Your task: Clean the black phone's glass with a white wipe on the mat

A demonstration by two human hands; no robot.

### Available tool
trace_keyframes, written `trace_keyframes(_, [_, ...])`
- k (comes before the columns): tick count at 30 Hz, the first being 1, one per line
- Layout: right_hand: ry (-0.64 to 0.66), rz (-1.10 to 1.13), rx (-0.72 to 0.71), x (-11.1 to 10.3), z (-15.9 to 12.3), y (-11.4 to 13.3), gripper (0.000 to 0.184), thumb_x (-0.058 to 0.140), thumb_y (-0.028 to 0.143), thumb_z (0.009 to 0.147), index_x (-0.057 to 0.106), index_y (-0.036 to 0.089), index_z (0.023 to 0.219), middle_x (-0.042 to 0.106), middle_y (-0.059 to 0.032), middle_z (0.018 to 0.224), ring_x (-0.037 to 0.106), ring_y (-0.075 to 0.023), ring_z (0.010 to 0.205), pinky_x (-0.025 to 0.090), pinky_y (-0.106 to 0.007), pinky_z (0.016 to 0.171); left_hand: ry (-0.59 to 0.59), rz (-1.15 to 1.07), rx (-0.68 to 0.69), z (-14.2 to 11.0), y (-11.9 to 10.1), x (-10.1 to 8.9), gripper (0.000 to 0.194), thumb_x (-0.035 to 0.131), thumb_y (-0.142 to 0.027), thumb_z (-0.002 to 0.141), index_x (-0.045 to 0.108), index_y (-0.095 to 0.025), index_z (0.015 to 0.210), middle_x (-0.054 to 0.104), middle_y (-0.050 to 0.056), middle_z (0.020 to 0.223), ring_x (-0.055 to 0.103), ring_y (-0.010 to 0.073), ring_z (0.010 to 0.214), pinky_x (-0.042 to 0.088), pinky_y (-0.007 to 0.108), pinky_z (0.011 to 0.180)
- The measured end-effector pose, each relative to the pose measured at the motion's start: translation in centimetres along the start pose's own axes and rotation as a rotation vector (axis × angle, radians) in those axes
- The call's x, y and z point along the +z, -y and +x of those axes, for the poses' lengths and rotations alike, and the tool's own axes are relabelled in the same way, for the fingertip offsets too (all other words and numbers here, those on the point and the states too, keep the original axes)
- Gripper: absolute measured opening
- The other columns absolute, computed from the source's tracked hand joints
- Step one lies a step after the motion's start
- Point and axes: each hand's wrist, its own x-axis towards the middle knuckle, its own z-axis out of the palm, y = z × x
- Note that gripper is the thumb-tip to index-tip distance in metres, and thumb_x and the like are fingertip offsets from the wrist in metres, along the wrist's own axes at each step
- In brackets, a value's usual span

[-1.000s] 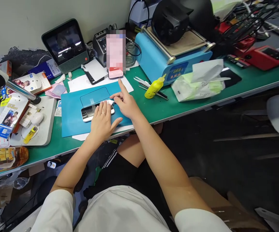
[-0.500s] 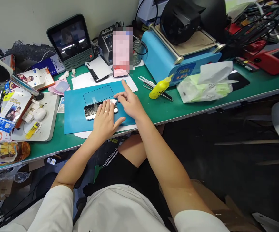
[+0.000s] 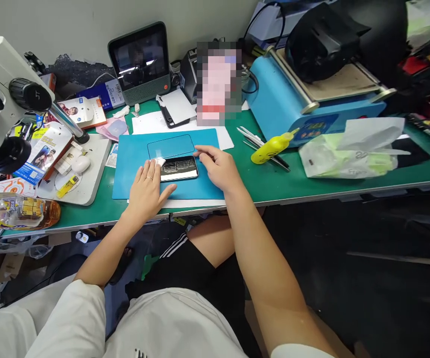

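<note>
Pressing tissue [image 3: 160, 161] under flat left hand [image 3: 145, 193], leftward on crosswise phone [image 3: 181, 168], with half-curled right hand [image 3: 220, 170] near right end, hold unclear.

Slightly left of the frame's center, a smartphone [image 3: 180, 168] lies flat on a blue mat [image 3: 125, 185], its long sides running across the picture. Its dark, glossy upward face mirrors bright bars, with a pale band along the near edge; the left hand [image 3: 145, 191] hides its left end. A small, crumpled white wipe [image 3: 160, 161] shows at that hand's fingertips. Just above the phone lies a clear, black-outlined panel [image 3: 175, 146] with rounded corners.
</note>
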Motion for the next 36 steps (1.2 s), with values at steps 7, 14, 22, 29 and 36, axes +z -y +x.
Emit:
trace_keyframes(7, [0.001,0.004,-0.001,0.1,0.0,-0.1,0.037,0.056,0.038,0.097,0.080,0.024,0.122,0.085,-0.0081,0.116,0.077,-0.0281,0.107,0.059,-0.050,0.103,0.018,0.013,0.020,-1.5,-1.0,0.1,0.088,0.028,-0.066,0.111,0.035,0.002,0.166,0.030,0.025,0.176,0.025,0.0376,0.168,0.025,0.056,0.137])
trace_keyframes(14, [-0.001,0.006,-0.010,0.1,0.2,-0.1,0.039,0.054,0.038,0.096,0.079,0.023,0.122,0.085,-0.0086,0.116,0.077,-0.0273,0.108,0.058,-0.049,0.103,-0.017,-0.003,0.010,0.3,0.0,-0.3,0.086,0.024,-0.065,0.111,0.039,0.002,0.164,0.038,0.026,0.172,0.032,0.0386,0.165,0.026,0.056,0.136])
trace_keyframes(22, [0.002,0.001,-0.001,0.1,0.4,-0.3,0.040,0.053,0.039,0.096,0.079,0.024,0.123,0.085,-0.0067,0.117,0.077,-0.0260,0.105,0.059,-0.047,0.102,-0.021,0.003,-0.049,-0.8,1.1,-0.2,0.094,0.017,-0.068,0.110,0.034,0.006,0.165,0.032,0.029,0.174,0.029,0.0399,0.166,0.025,0.056,0.136])
trace_keyframes(29, [0.018,-0.008,0.002,0.0,0.5,-0.2,0.040,0.052,0.042,0.098,0.078,0.025,0.123,0.084,-0.0061,0.118,0.076,-0.0255,0.107,0.059,-0.046,0.102,-0.039,-0.043,-0.006,-0.3,1.6,0.0,0.087,0.018,-0.067,0.111,0.035,-0.003,0.167,0.033,0.024,0.175,0.027,0.0376,0.167,0.025,0.057,0.136])
trace_keyframes(36, [0.002,0.017,-0.007,0.1,0.4,-0.4,0.040,0.054,0.041,0.097,0.079,0.024,0.123,0.085,-0.0070,0.117,0.076,-0.0257,0.111,0.058,-0.047,0.106,0.004,-0.013,0.084,1.0,-1.6,-0.1,0.084,0.025,-0.063,0.112,0.039,0.002,0.164,0.035,0.024,0.174,0.031,0.0373,0.166,0.024,0.053,0.137])
